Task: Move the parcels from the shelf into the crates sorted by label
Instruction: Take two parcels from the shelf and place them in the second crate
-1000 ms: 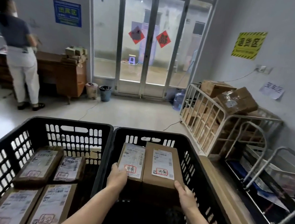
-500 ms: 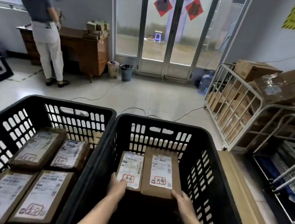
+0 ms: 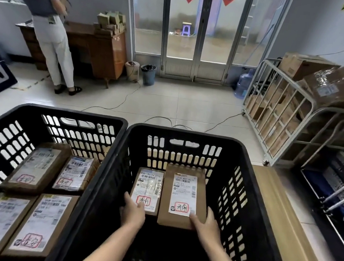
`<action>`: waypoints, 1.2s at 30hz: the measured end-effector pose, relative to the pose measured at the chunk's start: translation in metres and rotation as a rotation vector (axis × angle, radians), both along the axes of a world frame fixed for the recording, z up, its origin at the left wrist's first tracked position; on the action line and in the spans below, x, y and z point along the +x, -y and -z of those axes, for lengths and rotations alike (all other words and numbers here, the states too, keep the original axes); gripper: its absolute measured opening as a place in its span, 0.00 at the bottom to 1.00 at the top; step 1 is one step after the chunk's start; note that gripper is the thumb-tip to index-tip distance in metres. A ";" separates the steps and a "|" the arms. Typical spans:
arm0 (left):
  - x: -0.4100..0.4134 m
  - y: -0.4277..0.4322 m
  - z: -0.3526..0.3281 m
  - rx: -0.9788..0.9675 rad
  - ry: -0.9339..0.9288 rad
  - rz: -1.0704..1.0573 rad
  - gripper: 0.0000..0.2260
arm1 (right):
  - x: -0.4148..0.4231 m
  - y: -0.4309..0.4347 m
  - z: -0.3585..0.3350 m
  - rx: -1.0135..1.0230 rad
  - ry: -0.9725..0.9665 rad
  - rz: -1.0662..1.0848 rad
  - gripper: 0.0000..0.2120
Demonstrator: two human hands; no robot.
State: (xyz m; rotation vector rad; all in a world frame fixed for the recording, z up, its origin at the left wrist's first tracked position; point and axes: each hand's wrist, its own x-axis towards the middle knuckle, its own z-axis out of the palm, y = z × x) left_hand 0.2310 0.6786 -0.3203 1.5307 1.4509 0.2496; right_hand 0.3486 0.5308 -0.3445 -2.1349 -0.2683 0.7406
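Two black slotted crates stand side by side below me. In the right crate [image 3: 242,204] two brown parcels lie side by side, each with a white label and a red-boxed mark. My left hand [image 3: 134,211] grips the near end of the smaller left parcel [image 3: 148,183]. My right hand [image 3: 207,225] holds the near right corner of the larger right parcel [image 3: 184,197]. The left crate [image 3: 4,146] holds several labelled parcels [image 3: 41,225] lying flat. The shelf is out of view.
A wooden ledge [image 3: 285,226] runs along the right crate. Metal cage carts [image 3: 281,113] stacked with cardboard boxes stand at the right. A person [image 3: 49,28] stands at a wooden desk [image 3: 103,50] at the back left. Cables cross the tiled floor before the glass doors [image 3: 198,29].
Both hands have gone down with the two parcels, from above the right crate's rim to deep inside it. My view has tilted downward and closer.
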 end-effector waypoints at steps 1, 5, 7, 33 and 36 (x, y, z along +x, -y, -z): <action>0.000 0.006 -0.006 0.053 -0.056 0.056 0.28 | -0.001 -0.001 -0.006 -0.082 0.086 -0.028 0.37; -0.004 0.017 -0.015 0.412 -0.264 0.403 0.29 | -0.010 -0.008 -0.026 -0.300 0.436 -0.271 0.37; -0.004 0.009 -0.013 0.480 -0.365 0.562 0.29 | -0.013 -0.011 -0.028 -0.356 0.516 -0.400 0.36; -0.023 0.007 -0.032 0.719 -0.651 0.880 0.23 | -0.025 0.010 -0.046 -0.458 0.550 -0.476 0.28; -0.034 0.013 -0.041 0.741 -0.677 0.899 0.21 | -0.032 0.019 -0.059 -0.452 0.579 -0.454 0.25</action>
